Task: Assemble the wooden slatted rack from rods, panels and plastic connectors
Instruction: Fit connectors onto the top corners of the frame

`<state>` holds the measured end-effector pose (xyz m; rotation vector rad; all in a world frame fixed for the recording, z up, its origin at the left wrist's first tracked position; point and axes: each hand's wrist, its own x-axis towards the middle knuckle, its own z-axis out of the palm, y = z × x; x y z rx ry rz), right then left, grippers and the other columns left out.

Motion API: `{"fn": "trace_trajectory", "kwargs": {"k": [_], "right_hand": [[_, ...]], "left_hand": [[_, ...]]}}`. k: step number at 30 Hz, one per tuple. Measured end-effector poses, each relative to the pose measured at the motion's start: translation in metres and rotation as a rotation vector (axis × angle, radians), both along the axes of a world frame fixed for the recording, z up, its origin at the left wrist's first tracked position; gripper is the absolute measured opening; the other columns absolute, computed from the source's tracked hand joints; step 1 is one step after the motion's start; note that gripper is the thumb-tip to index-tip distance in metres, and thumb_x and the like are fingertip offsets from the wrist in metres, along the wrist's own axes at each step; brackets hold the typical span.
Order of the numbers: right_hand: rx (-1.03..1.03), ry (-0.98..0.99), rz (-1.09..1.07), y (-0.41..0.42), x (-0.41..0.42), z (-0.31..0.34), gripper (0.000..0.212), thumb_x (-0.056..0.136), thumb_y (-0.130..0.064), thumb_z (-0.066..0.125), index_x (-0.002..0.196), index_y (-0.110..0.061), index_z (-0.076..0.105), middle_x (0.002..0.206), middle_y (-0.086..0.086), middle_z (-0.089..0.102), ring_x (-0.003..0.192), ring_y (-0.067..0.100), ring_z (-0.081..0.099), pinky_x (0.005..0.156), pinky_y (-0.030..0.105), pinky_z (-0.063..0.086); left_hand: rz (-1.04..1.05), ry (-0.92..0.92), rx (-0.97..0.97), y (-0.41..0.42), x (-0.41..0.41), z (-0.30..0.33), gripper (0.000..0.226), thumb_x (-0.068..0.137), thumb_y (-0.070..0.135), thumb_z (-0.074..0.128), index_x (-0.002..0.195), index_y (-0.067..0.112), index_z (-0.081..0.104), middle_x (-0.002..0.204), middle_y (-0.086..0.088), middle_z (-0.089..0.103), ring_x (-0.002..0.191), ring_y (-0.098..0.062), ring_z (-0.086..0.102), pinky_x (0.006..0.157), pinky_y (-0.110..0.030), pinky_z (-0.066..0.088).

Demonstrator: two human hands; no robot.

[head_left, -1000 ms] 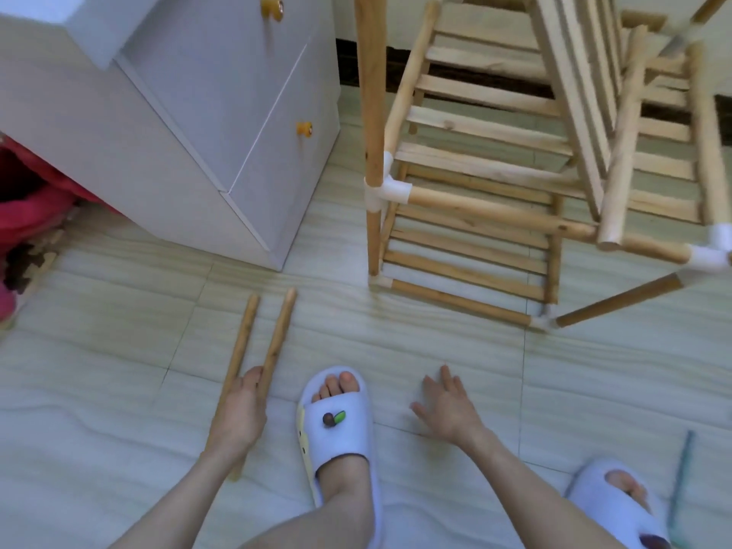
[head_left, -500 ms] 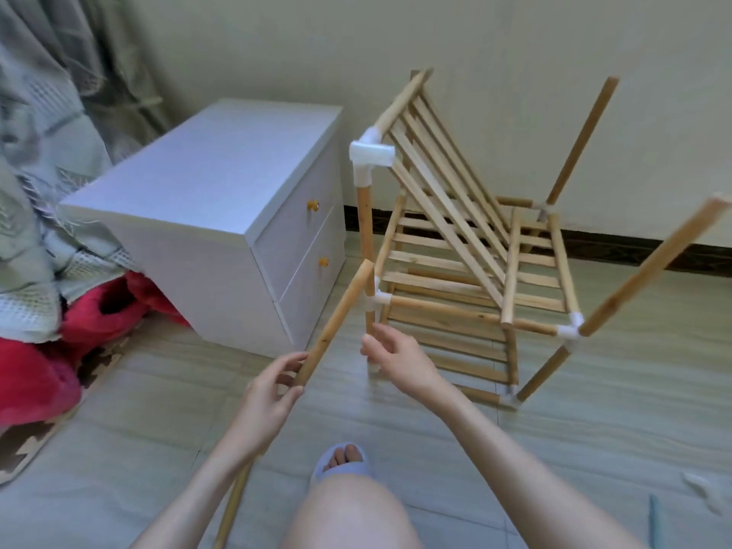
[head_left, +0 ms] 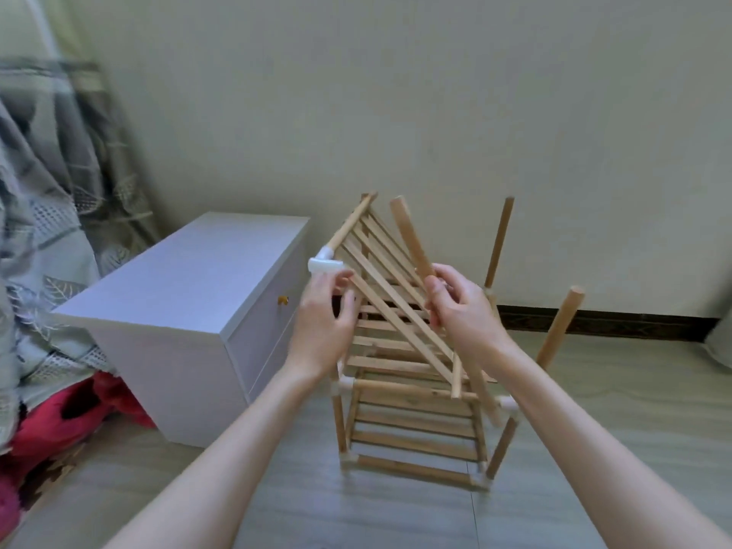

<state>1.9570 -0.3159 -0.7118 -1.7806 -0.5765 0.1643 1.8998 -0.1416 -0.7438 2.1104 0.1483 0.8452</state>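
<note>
Our right hand [head_left: 461,311] grasps a round pale wooden rod [head_left: 412,241] above the slatted wooden rack [head_left: 412,410] standing mid-floor. Our left hand [head_left: 325,318], fingers relaxed, touches the white plastic corner connector [head_left: 325,265]. We should steady the connector, then align the rod straight.

We see a pale, matt bare-wood slatted rack [head_left: 400,311], smooth white plastic elbow connector [head_left: 325,265], and matt white laminate cabinet [head_left: 190,295].

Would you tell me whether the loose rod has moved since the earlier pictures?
Yes. The rod has gone from the floor by the cabinet up to the rack, where the right hand holds it.
</note>
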Motion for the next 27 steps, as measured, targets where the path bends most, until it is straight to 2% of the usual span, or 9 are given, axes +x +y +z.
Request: {"fn": "trace_trajectory", "kwargs": {"k": [2, 4, 7, 9, 11, 13, 15, 21, 27], "right_hand": [[-0.172, -0.145, -0.036, -0.012, 0.010, 0.000, 0.030, 0.098, -0.027, 0.044, 0.127, -0.024, 0.054, 0.093, -0.005, 0.062, 0.077, 0.004, 0.056, 0.068, 0.018, 0.044], [-0.288, -0.261, -0.077, -0.016, 0.017, -0.003, 0.031, 0.096, -0.027, 0.049, 0.126, -0.023, 0.056, 0.099, -0.007, 0.063, 0.083, 0.001, 0.059, 0.071, 0.015, 0.047], [-0.351, -0.325, -0.119, -0.010, 0.022, -0.013, 0.028, 0.094, -0.030, 0.052, 0.120, -0.023, 0.058, 0.090, -0.012, 0.062, 0.076, 0.001, 0.061, 0.069, 0.017, 0.051], [-0.418, -0.376, -0.119, 0.000, 0.026, -0.019, 0.023, 0.094, -0.033, 0.052, 0.115, -0.025, 0.059, 0.085, -0.013, 0.061, 0.073, 0.003, 0.060, 0.070, 0.024, 0.055], [-0.450, -0.413, -0.115, 0.010, 0.029, -0.022, 0.024, 0.094, -0.034, 0.051, 0.115, -0.026, 0.060, 0.090, -0.011, 0.062, 0.078, 0.005, 0.060, 0.075, 0.031, 0.055], [-0.462, -0.437, -0.107, 0.017, 0.033, -0.022, 0.026, 0.094, -0.034, 0.050, 0.118, -0.026, 0.059, 0.097, -0.009, 0.064, 0.083, 0.006, 0.060, 0.078, 0.031, 0.055], [-0.479, -0.447, -0.109, 0.019, 0.036, -0.020, 0.027, 0.095, -0.034, 0.050, 0.119, -0.026, 0.060, 0.098, -0.008, 0.063, 0.085, 0.006, 0.059, 0.080, 0.030, 0.054], [-0.545, -0.550, -0.144, 0.018, 0.038, -0.013, 0.027, 0.095, -0.037, 0.048, 0.117, -0.029, 0.061, 0.092, -0.007, 0.060, 0.083, 0.009, 0.058, 0.076, 0.029, 0.051], [-0.632, -0.719, -0.182, 0.016, 0.035, -0.001, 0.025, 0.095, -0.041, 0.044, 0.112, -0.033, 0.062, 0.083, -0.008, 0.056, 0.074, 0.009, 0.053, 0.066, 0.024, 0.046]], "left_hand": [[0.199, -0.063, -0.152, 0.004, 0.014, 0.015, 0.023, 0.096, 0.011, 0.044, 0.117, 0.019, 0.049, 0.110, 0.003, 0.045, 0.105, -0.016, 0.048, 0.089, -0.030, 0.043], [0.345, -0.046, -0.254, 0.011, 0.026, 0.021, 0.030, 0.097, 0.012, 0.039, 0.125, 0.016, 0.046, 0.120, 0.000, 0.041, 0.115, -0.019, 0.039, 0.096, -0.031, 0.035], [0.345, 0.022, -0.411, 0.022, 0.035, 0.017, 0.034, 0.100, 0.020, 0.034, 0.133, 0.017, 0.043, 0.134, -0.006, 0.037, 0.123, -0.021, 0.037, 0.102, -0.034, 0.033], [0.230, 0.041, -0.501, 0.026, 0.038, 0.011, 0.034, 0.102, 0.024, 0.031, 0.133, 0.017, 0.045, 0.124, 0.000, 0.046, 0.118, -0.017, 0.044, 0.096, -0.032, 0.038], [0.175, 0.039, -0.519, 0.025, 0.040, 0.006, 0.032, 0.103, 0.025, 0.031, 0.125, 0.018, 0.052, 0.106, 0.004, 0.055, 0.107, -0.018, 0.051, 0.086, -0.031, 0.045], [0.183, 0.012, -0.519, 0.021, 0.042, 0.004, 0.031, 0.102, 0.027, 0.033, 0.122, 0.017, 0.055, 0.095, 0.004, 0.055, 0.095, -0.016, 0.052, 0.072, -0.024, 0.042], [0.186, -0.002, -0.540, 0.018, 0.043, 0.003, 0.028, 0.102, 0.029, 0.035, 0.120, 0.020, 0.054, 0.093, 0.005, 0.055, 0.092, -0.012, 0.051, 0.070, -0.022, 0.040], [0.163, 0.010, -0.574, 0.022, 0.041, 0.004, 0.036, 0.101, 0.031, 0.038, 0.133, 0.020, 0.049, 0.120, -0.002, 0.057, 0.114, -0.016, 0.050, 0.091, -0.028, 0.042], [0.178, 0.028, -0.576, 0.021, 0.040, 0.003, 0.038, 0.100, 0.033, 0.038, 0.135, 0.022, 0.047, 0.128, -0.006, 0.055, 0.121, -0.020, 0.048, 0.102, -0.035, 0.041]]}}
